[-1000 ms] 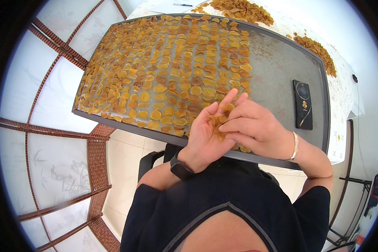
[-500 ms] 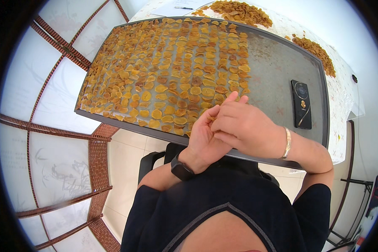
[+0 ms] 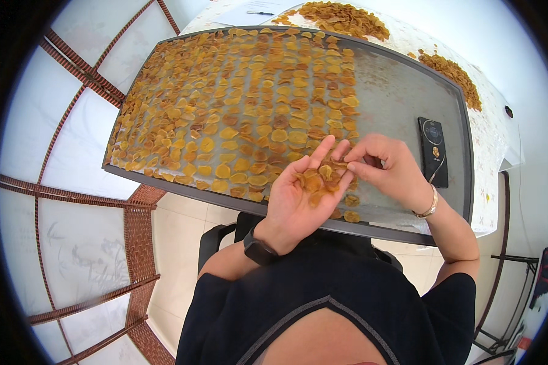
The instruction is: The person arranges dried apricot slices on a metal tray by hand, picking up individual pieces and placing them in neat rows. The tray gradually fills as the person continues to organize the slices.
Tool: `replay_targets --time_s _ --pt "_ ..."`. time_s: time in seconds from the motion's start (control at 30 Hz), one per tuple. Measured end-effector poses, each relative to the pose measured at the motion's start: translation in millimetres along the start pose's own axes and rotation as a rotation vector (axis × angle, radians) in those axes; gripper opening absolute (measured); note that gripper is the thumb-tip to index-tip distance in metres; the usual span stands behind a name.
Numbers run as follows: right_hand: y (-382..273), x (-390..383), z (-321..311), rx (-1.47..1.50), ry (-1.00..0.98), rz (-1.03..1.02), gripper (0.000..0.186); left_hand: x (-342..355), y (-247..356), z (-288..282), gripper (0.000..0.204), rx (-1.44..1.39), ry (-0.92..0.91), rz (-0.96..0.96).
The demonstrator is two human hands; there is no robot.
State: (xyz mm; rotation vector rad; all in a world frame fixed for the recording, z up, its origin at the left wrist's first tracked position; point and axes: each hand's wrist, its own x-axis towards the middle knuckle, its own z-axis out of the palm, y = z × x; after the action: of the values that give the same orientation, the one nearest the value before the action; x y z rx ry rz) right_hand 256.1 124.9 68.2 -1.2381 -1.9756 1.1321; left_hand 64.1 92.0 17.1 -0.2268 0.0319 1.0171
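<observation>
Cupped palm up above the tray's near edge, my left hand (image 3: 295, 201) holds a small heap of dried yellow-brown slices (image 3: 315, 182). At its fingertips, my right hand (image 3: 386, 173) pinches a slice (image 3: 342, 163) between thumb and forefinger, with the other fingers curled. The big metal tray (image 3: 396, 91) beneath both hands carries many slices (image 3: 237, 97) in rough rows over its left and middle parts. On its right part lies a black phone (image 3: 431, 137), with a thin light object along it.
Two piles of similar slices (image 3: 341, 21) (image 3: 453, 76) sit on the white patterned table cover (image 3: 487, 140) beyond the tray, near paper with a pen (image 3: 259, 13). A folding screen (image 3: 79, 237) stands at the left. A black chair (image 3: 216, 243) is beneath me.
My right hand has lifted off my left palm and shifted rightward, uncovering the slices there. Its thumb and forefinger now pinch at the heap's upper right.
</observation>
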Motion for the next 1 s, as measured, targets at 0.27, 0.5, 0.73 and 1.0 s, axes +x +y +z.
replay_targets --time_s 0.27,0.5,0.73,1.0 --pt "-7.9 6.0 -2.3 -0.130 0.032 -0.179 0.007 1.1 6.3 -1.0 0.052 -0.046 0.005 0.001" --pt "12.7 73.4 -50.3 -0.168 0.321 -0.174 0.012 -3.3 23.5 -7.3 0.043 0.020 0.058 -0.084" --pt "105.0 187.9 -109.1 -0.260 0.496 -0.098 0.018 -6.4 34.3 -0.4 0.032 0.139 0.199 -0.092" --pt "148.6 242.9 -119.0 -0.419 0.474 -0.099 0.015 -7.4 48.0 -1.3 0.024 0.126 0.165 -0.101"
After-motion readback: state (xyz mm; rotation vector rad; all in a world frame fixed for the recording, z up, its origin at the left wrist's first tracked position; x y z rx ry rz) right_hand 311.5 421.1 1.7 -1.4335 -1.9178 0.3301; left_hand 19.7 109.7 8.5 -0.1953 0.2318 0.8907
